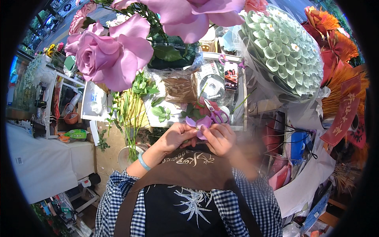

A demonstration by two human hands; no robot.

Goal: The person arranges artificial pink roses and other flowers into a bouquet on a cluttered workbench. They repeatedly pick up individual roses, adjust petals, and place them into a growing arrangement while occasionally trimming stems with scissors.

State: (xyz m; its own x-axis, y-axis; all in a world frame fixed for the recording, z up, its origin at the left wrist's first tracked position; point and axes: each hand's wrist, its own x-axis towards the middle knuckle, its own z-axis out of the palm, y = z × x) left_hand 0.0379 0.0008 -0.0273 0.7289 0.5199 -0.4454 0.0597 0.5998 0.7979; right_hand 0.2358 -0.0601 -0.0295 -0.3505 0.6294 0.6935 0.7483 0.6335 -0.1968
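Petal work on 1 small purple flower [202, 125].
Left hand [173, 137] and right hand [220, 139] both pinch its petals; next move likely needs gentle fingertip control, pink-handled scissors [215, 114] near.

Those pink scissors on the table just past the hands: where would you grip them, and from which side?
Probably by the looped pink handles of the scissors, which lie nearest the right hand. The blades point up and left, away from the person, so coming from the near right side meets the handles first and keeps clear of the tips. Both hands are on a purple flower now.
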